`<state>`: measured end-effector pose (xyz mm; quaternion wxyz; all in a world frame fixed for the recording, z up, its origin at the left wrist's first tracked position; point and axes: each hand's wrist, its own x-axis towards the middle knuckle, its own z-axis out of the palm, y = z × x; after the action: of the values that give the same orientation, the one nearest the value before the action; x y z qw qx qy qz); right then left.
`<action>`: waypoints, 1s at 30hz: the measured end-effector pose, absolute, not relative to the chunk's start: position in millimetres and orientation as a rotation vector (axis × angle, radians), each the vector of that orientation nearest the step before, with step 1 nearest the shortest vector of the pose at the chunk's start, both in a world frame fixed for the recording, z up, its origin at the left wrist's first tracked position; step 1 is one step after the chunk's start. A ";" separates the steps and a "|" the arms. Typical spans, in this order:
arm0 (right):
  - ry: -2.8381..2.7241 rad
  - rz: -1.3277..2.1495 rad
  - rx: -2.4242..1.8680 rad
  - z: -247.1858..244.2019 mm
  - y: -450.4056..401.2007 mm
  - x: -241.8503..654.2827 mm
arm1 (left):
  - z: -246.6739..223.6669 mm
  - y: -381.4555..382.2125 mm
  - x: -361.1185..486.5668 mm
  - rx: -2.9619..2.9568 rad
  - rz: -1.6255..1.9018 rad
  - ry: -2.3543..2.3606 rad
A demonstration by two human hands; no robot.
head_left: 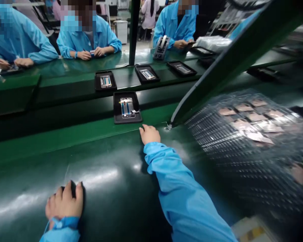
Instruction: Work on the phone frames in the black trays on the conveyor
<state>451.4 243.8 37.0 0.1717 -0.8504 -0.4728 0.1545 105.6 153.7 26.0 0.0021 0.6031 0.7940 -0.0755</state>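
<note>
My left hand (66, 203) rests palm down on the green work surface (98, 201), its fingers spread and holding nothing. Stretched forward, my right hand (150, 135) lies at the far edge of that surface, just short of the near right corner of a black tray (128, 120). Its fingers look loosely extended, with nothing seen in them. Inside the tray lies a flat phone frame (126, 108) with blue strips and a small pale flex piece at its right. Blue sleeves cover both arms, and a blue band circles my left wrist.
More black trays (97, 86) with similar phone parts sit along the line behind. A slanted green post (217, 74) rises at right, beside clear plastic trays (209, 141) of pinkish pieces. A tape dispenser (161, 48) stands on the far bench, where people in blue (88, 40) sit working.
</note>
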 end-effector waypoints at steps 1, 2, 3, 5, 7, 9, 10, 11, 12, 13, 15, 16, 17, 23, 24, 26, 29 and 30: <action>-1.338 0.412 -2.441 35.5 253.2 455.1 | 26.5 151.0 106.3 1.926 -0.236 2.497; -1.354 0.396 -2.453 34.3 261.7 457.8 | 27.6 148.6 107.7 1.967 -0.234 2.505; -1.384 0.393 -2.459 33.9 269.1 459.7 | 29.1 146.5 109.5 2.004 -0.238 2.509; -1.452 0.427 -2.485 35.4 280.6 461.9 | 32.9 144.3 112.7 2.047 -0.270 2.505; -1.520 0.497 -2.522 40.3 286.6 461.6 | 36.6 144.2 114.4 2.057 -0.307 2.489; -1.598 0.530 -2.525 47.3 286.7 457.6 | 39.2 145.1 115.0 2.066 -0.321 2.479; -1.637 0.516 -2.510 51.1 284.7 453.8 | 40.1 145.6 115.5 2.070 -0.315 2.476; -1.674 0.479 -2.491 55.1 281.3 448.7 | 41.0 146.0 116.4 2.072 -0.298 2.472; -1.711 0.428 -2.468 59.2 276.6 442.2 | 41.8 146.4 117.8 2.068 -0.273 2.469; -1.752 0.377 -2.443 63.5 270.3 434.3 | 42.7 146.8 119.4 2.056 -0.242 2.469; -1.856 0.298 -2.381 72.4 252.4 414.2 | 44.0 147.9 122.2 2.026 -0.169 2.472; -1.924 0.284 -2.343 76.8 240.1 402.0 | 44.2 148.5 122.7 2.015 -0.128 2.477; -1.998 0.285 -2.297 81.0 225.4 388.3 | 44.0 148.8 122.4 2.011 -0.088 2.474; -2.507 0.697 -1.813 88.1 103.6 287.4 | 41.2 124.4 111.5 1.886 0.115 2.241; -2.535 0.784 -1.718 86.7 84.7 270.7 | 42.6 115.4 110.0 1.857 0.167 2.177; -2.536 0.894 -1.601 84.4 53.5 242.5 | 48.1 97.0 107.1 1.812 0.210 2.093; -2.502 0.881 -1.421 82.4 21.4 219.2 | 59.2 76.8 101.1 1.777 0.010 2.163; -2.505 0.863 -1.347 81.5 13.1 216.6 | 62.4 72.6 98.6 1.771 -0.091 2.206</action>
<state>216.6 13.1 81.5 0.0847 -0.4517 -0.8397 0.2892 98.6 72.6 62.4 0.1550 0.6183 0.7699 -0.0319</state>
